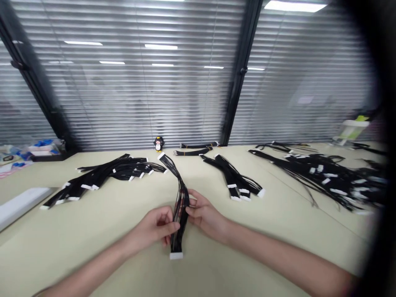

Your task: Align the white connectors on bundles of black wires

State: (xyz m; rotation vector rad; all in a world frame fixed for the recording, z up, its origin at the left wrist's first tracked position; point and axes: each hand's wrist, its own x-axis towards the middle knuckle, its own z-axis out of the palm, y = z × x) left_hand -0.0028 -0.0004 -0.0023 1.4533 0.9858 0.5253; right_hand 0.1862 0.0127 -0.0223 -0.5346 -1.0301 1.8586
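A black cable bundle point(183, 194) runs up the middle of the table, with a wide white connector at its near end and a smaller white one at its far end. My left hand point(161, 226) pinches it from the left, above the near connector, its thumb lying over the wires. A bit higher, on the right edge of the bundle, my right hand point(206, 214) grips it between thumb and fingers. Some fingertips of both hands are hidden behind the wires.
Black cable piles lie at left point(99, 175), right of centre point(233, 175) and far right point(324, 173). A penguin figurine point(159, 144) and tied cables point(198, 149) stand near the window blinds. A white box point(23, 204) sits at left, a white holder point(351, 130) at back right.
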